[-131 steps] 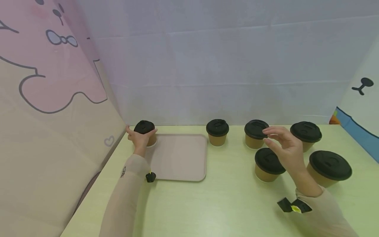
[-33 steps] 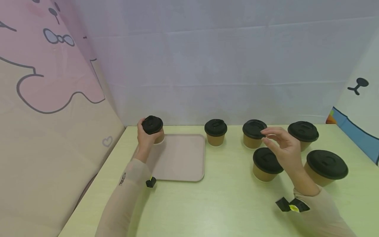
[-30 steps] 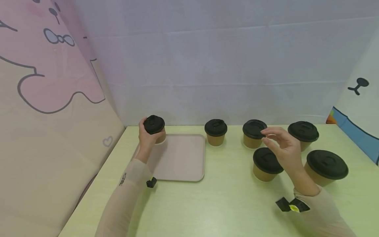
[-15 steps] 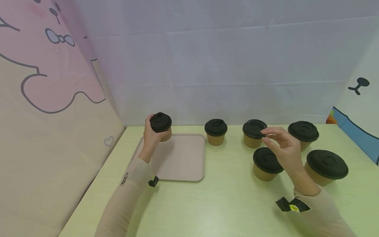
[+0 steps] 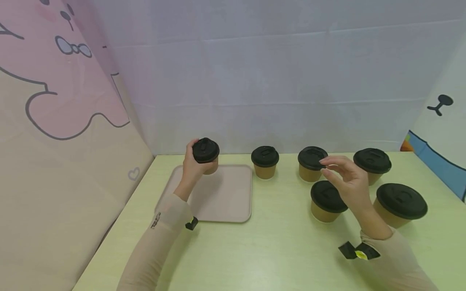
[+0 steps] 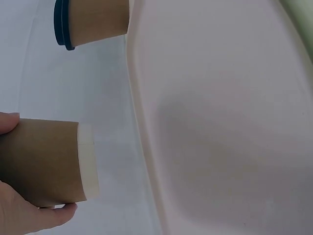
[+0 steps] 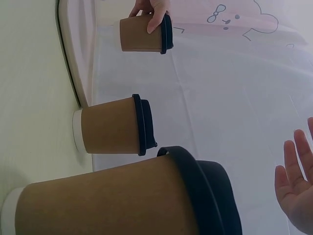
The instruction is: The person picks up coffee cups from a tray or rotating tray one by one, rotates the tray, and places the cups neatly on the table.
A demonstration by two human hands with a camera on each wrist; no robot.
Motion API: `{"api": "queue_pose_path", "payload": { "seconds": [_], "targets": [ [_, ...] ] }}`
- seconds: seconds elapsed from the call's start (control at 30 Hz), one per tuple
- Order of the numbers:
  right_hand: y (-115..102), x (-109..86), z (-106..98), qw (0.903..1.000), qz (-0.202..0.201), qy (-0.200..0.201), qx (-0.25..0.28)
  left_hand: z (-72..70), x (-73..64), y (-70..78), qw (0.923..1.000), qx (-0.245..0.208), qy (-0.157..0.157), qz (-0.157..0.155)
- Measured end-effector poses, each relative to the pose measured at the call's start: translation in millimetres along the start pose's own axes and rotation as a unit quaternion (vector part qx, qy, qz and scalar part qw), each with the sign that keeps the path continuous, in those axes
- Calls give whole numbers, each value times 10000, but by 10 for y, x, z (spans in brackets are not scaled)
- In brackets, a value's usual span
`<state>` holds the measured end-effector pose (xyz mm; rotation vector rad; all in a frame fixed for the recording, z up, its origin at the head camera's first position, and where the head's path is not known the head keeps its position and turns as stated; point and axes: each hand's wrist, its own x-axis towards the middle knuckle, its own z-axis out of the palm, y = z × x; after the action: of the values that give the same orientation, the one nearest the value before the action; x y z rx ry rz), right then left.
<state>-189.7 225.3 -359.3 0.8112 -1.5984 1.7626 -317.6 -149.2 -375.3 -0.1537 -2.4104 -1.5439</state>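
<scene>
My left hand point(image 5: 193, 167) grips a brown paper coffee cup point(image 5: 206, 150) with a black lid, fingers and thumb around its side. The cup is lifted over the back of a beige tray point(image 5: 225, 198); the left wrist view shows the white base of the cup point(image 6: 44, 161) off the tray surface. My right hand point(image 5: 351, 184) hovers above the right-hand cups with fingers loosely bent and holding nothing. From the right wrist view, that hand point(image 7: 298, 186) is apart from the near cup point(image 7: 107, 205). Its closest neighbours are a back-row cup point(image 5: 312, 161) and a front cup point(image 5: 329, 202).
One lidded cup point(image 5: 265, 162) stands just right of the tray, at the back. Two larger cups, one behind point(image 5: 372, 163) and one in front point(image 5: 400, 204), stand at the far right. A pale curtain point(image 5: 269, 81) closes off the table's back edge.
My left hand has picked up the cup from the tray's back left corner and carried it rightward and slightly up over the tray. My right hand has stayed in place.
</scene>
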Motion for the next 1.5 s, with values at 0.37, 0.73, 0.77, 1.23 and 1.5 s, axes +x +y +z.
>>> {"api": "queue_pose_path", "payload": {
  "seconds": [0.37,0.73,0.77,1.23,1.5],
  "targets": [
    [4,-4,2,9999,21,-49,-124,92,-64,71,9991,-47,-331,261],
    [22,-9,-5,9999,-78,-84,-89,217,-128,111,9976,-99,-654,196],
    [23,-9,-6,9999,-77,-84,-85,231,-133,111,9975,-94,-673,196],
    [17,-12,-7,10000,-53,11,9,421,-260,206,9933,-395,-1081,140],
    [15,-13,-1,9999,-38,65,82,550,-345,310,9887,-624,-1341,228]
  ]
}}
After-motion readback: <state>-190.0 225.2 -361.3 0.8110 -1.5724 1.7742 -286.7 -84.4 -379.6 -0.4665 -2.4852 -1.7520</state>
